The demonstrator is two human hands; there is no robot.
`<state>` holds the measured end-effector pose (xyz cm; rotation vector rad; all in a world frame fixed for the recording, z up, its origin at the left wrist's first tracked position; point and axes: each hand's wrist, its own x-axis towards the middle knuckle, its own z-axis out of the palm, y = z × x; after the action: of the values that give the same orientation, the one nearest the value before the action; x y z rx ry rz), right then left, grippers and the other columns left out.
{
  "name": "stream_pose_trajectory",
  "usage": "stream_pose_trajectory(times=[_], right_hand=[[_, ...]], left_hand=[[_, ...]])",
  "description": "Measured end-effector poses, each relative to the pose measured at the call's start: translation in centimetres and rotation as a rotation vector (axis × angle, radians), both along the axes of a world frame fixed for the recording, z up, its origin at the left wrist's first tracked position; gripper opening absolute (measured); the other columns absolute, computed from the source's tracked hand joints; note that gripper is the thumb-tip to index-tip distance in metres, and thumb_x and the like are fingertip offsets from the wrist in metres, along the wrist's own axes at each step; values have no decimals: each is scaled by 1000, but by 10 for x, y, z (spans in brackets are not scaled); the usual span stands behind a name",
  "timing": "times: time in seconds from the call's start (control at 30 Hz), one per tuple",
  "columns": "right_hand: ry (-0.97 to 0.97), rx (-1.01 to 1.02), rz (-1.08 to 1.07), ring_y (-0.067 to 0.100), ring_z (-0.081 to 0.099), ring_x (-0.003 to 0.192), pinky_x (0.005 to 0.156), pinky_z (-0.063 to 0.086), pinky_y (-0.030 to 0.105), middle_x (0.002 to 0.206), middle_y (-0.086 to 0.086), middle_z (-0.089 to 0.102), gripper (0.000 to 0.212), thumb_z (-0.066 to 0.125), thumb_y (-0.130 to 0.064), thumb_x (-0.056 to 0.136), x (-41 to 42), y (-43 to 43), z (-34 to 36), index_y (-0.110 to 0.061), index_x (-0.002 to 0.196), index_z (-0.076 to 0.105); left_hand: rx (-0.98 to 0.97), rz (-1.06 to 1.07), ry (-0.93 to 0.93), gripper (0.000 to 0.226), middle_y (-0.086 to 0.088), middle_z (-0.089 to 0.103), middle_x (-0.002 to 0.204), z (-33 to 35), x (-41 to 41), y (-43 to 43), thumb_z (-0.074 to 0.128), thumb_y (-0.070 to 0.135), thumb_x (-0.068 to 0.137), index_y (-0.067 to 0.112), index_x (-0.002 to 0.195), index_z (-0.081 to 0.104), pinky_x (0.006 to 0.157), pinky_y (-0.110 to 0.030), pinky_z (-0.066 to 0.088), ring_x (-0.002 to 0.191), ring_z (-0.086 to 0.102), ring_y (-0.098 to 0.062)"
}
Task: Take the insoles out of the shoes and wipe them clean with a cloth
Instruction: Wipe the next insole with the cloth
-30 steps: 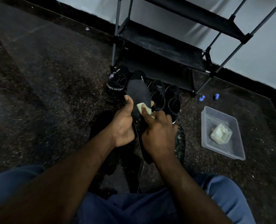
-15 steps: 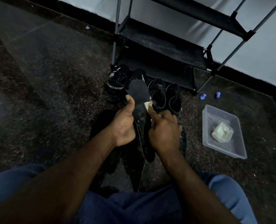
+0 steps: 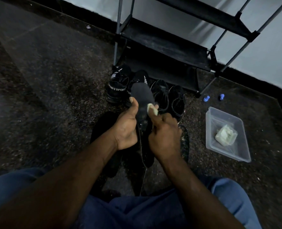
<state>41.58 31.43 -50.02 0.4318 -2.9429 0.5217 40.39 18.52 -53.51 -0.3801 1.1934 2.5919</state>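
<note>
Nearest to us are the knees in blue trousers (image 3: 232, 195), and both bare forearms reach forward over the dark speckled floor (image 3: 54, 80). The left hand (image 3: 127, 128) grasps a dark, long, flat insole (image 3: 141, 96), with the thumb lying up its left edge and the fingers hidden behind it. The insole is held above the floor, between us and the shoes, its rounded end pointing away from us. The right hand (image 3: 165, 138) has its fingers curled round a small pale cloth (image 3: 151, 110) and presses it against the insole's right side, about halfway up the part we can see.

Under the hands lie flat dark shapes (image 3: 103, 129) on the floor; we cannot tell whether they are insoles.

Just beyond the insole stand four shoes in a row: a pair of black trainers with white "SPORT" lettering (image 3: 117, 86) on the left and a pair of plain black lace-up shoes (image 3: 177, 100) on the right. Well to the right sits a clear rectangular plastic tub (image 3: 209, 129) holding a crumpled pale wad (image 3: 226, 135). Past it lie two small blue objects (image 3: 206, 98).

Behind the shoes rises a black shoe rack with grey metal poles (image 3: 161, 42), set against a pale wall (image 3: 269, 47).
</note>
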Motion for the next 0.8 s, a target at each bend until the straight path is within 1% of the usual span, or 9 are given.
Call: stream_pose_trajectory(times=[0.13, 0.23, 0.3, 0.33, 0.4, 0.47, 0.53, 0.63, 0.8], right_hand=[[2, -52, 135, 31, 54, 103, 83, 48, 49, 104, 5, 57, 76, 22, -29, 77, 20, -15, 2, -37, 145, 55], [0, -44, 74, 30, 52, 103, 87, 47, 50, 107, 5, 56, 74, 29, -24, 79, 11, -12, 9, -43, 147, 51], [-8, 21, 79, 31, 51, 106, 88, 46, 51, 110, 7, 55, 75, 33, -24, 78, 10, -17, 14, -41, 149, 49], [3, 55, 101, 31, 51, 106, 87, 46, 50, 110, 6, 55, 74, 32, -25, 78, 15, -19, 16, -40, 149, 49], [45, 128, 149, 30, 53, 103, 83, 45, 46, 106, 3, 57, 75, 30, -30, 76, 32, -17, 12, -38, 147, 52], [72, 159, 165, 28, 54, 97, 77, 43, 43, 104, 1, 56, 75, 34, -31, 74, 51, -11, 3, -38, 146, 52], [65, 141, 161, 26, 53, 95, 74, 43, 41, 103, 0, 54, 75, 38, -28, 74, 62, -9, -4, -37, 146, 52], [44, 67, 108, 29, 54, 99, 76, 44, 44, 105, 2, 55, 71, 41, -24, 76, 56, -17, -3, -35, 144, 55], [-4, 68, 96, 32, 52, 111, 89, 43, 50, 113, 4, 57, 79, 20, -36, 78, 38, -30, 7, -37, 152, 45]], left_hand=[[26, -88, 8, 97, -13, 59, 147, 0, 2, -5, 24, 84, 90, 12, 147, 56, 119, -37, 37, 138, 56, -24], [10, -76, 21, 100, -15, 53, 153, -1, 2, -9, 37, 85, 89, 8, 151, 49, 121, -42, 35, 142, 51, -27], [42, -97, 17, 118, -21, 42, 160, 0, 2, -9, 51, 91, 78, 1, 154, 38, 125, -46, 30, 146, 45, -31], [72, -105, 18, 122, -22, 38, 161, 1, 2, -9, 51, 92, 77, -2, 154, 37, 125, -46, 29, 146, 46, -31], [123, -74, 27, 113, -18, 45, 159, 1, -2, -11, 33, 89, 86, -2, 152, 42, 120, -46, 37, 141, 52, -28], [185, -21, 43, 101, -10, 51, 156, 4, -5, -14, 20, 84, 93, 7, 154, 42, 114, -47, 43, 141, 53, -27], [223, 18, 18, 99, -7, 52, 155, 3, -6, -14, 20, 82, 94, 9, 157, 39, 115, -50, 42, 142, 51, -28], [208, 4, 2, 96, -7, 57, 151, 0, -5, -8, 18, 80, 95, 10, 156, 40, 118, -52, 38, 140, 53, -29], [242, -44, 14, 94, -9, 57, 151, 9, -1, -13, 17, 82, 94, 11, 148, 47, 117, -48, 39, 142, 51, -30]])
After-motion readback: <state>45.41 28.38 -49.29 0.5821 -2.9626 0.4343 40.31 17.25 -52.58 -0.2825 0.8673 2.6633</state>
